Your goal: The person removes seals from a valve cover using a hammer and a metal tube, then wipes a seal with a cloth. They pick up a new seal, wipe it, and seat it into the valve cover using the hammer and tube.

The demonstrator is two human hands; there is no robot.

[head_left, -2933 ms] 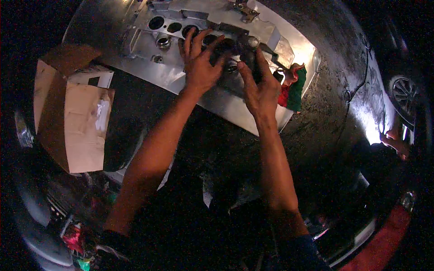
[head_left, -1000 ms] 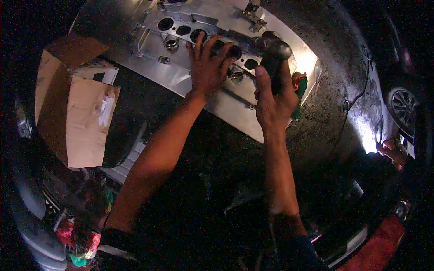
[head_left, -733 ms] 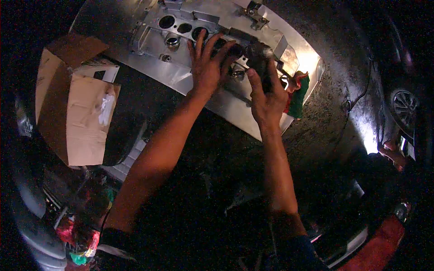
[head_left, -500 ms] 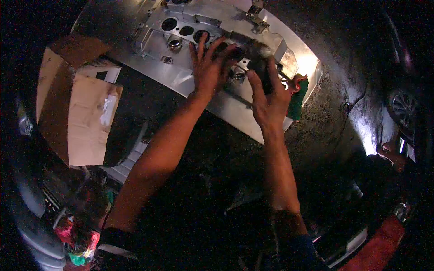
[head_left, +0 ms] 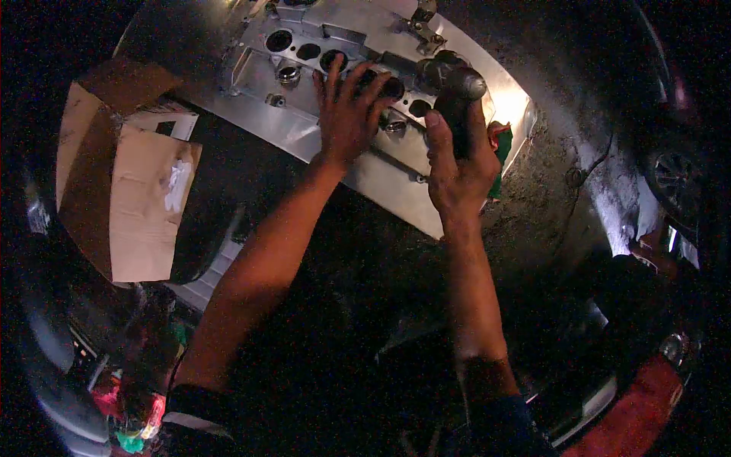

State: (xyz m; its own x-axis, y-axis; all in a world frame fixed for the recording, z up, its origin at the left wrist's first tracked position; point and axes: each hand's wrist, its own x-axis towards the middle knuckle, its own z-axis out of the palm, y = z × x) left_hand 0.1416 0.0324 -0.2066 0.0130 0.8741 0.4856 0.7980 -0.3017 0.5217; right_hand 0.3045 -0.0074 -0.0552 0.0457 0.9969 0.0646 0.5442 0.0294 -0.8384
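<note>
A metal part with several round dark openings lies on a pale metal panel. My left hand rests on this part with its fingers spread over the openings. My right hand is wrapped round a dark power tool, whose rounded metal end points up beside the thumb. The tool is over the right end of the metal part, and its lower side is hidden. A red and green cloth lies just behind my right hand.
An open cardboard box stands at the left. Colourful packets are at the lower left. At the right are a wheel, part of another person and a red surface. The ground is dark and rough.
The dark tool in my right hand has tilted, and its rounded metal end now shows clearly. My left hand has stayed on the metal part. The whole view has shifted slightly.
</note>
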